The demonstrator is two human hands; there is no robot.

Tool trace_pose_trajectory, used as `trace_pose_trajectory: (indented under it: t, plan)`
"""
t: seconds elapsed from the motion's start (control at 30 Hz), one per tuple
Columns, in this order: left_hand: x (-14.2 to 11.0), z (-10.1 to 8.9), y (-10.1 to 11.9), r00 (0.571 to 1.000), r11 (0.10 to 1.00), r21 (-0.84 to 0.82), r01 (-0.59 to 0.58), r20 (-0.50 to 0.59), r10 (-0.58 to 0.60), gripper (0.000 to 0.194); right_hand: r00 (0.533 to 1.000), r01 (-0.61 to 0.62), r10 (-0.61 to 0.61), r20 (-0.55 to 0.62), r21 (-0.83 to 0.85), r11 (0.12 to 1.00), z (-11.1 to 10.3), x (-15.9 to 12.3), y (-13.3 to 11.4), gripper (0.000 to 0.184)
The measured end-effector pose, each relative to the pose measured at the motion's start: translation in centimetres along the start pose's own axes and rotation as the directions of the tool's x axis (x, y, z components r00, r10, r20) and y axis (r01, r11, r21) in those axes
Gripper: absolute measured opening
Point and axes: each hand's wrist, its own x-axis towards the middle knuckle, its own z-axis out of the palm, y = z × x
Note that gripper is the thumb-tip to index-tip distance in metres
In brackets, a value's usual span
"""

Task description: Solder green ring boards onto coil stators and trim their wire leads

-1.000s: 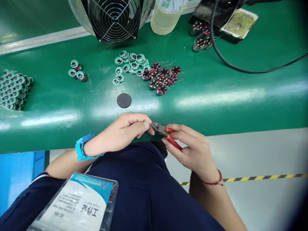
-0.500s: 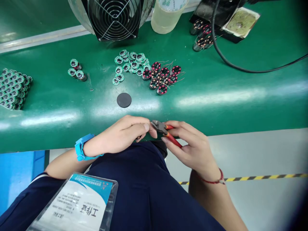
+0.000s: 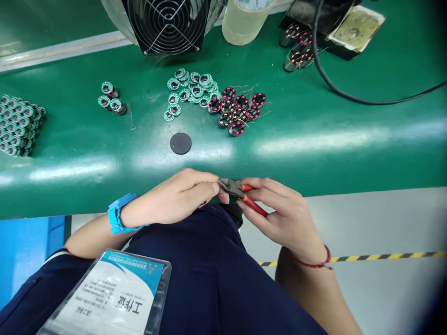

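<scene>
My right hand (image 3: 282, 211) is closed round the red handles of a pair of wire cutters (image 3: 231, 187). The cutters' grey jaws reach left to the fingertips of my left hand (image 3: 181, 195). Those fingers are curled round a small wound motor coil (image 3: 202, 204); only a sliver with copper colour shows, and the rest is hidden. Further up the bench stands a cluster of motor coils (image 3: 239, 114) with red or copper windings and loose wire ends. Beside it lies a heap of small round green circuit boards (image 3: 196, 90). A black disc (image 3: 180, 143) lies nearer to me.
A stacked block of coils with green boards (image 3: 19, 125) stands far left, with 3 boarded coils (image 3: 117, 107) nearer the middle. A fan (image 3: 167, 28), a tape roll (image 3: 246, 23), a soldering sponge (image 3: 356, 29), more coils (image 3: 296, 59) and a black cable (image 3: 342, 97) are at the back.
Both hands and the cutters have shifted very slightly, with the jaws a little lower and to the right. The grips stay the same; the view has moved a little too.
</scene>
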Motion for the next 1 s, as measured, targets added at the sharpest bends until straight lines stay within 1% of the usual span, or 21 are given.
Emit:
trace_pose_trajectory:
  t: [0.13, 0.23, 0.33, 0.4, 0.47, 0.6, 0.77, 1.0]
  plan:
    - [0.0, 0.0, -0.1, 1.000, 1.000, 0.001, 0.008, -0.002, -0.008, 0.035, 1.000, 0.010, -0.010, -0.004, -0.020, 1.000, 0.1, 0.0, 0.1, 0.009]
    - [0.1, -0.1, -0.2, 1.000, 1.000, -0.021, 0.009, -0.013, -0.009, 0.035, 0.999, -0.017, 0.016, -0.049, -0.025, 1.000, 0.3, -0.2, 0.3, 0.009]
    - [0.2, -0.3, -0.2, 0.999, 0.997, -0.074, -0.017, -0.039, 0.014, 0.028, 0.992, -0.076, 0.075, -0.099, -0.006, 0.997, 0.5, -0.5, 0.5, 0.009]
    - [0.3, -0.5, -0.2, 0.998, 0.994, -0.109, -0.032, -0.049, 0.026, 0.022, 0.990, -0.094, 0.094, -0.109, 0.008, 0.996, 0.5, -0.7, 0.6, 0.010]
    - [0.3, -0.6, -0.1, 0.998, 0.992, -0.122, -0.024, -0.065, 0.016, 0.017, 0.991, -0.090, 0.090, -0.104, 0.007, 0.996, 0.5, -1.0, 0.5, 0.010]
    - [0.4, -0.5, 0.1, 0.996, 0.995, -0.099, 0.027, -0.087, -0.036, 0.014, 0.995, -0.072, 0.070, -0.076, -0.020, 0.997, 0.4, -1.1, 0.2, 0.009]
    - [0.7, -0.2, 0.0, 0.995, 0.995, -0.104, 0.009, -0.099, -0.020, 0.016, 0.997, -0.053, 0.053, -0.053, -0.010, 0.999, 0.5, -1.1, -0.2, 0.009]
    - [0.6, 0.1, -0.2, 0.993, 0.991, -0.129, 0.025, -0.111, -0.039, 0.017, 0.998, -0.051, 0.051, -0.036, -0.005, 0.999, 0.8, -1.0, -0.2, 0.009]
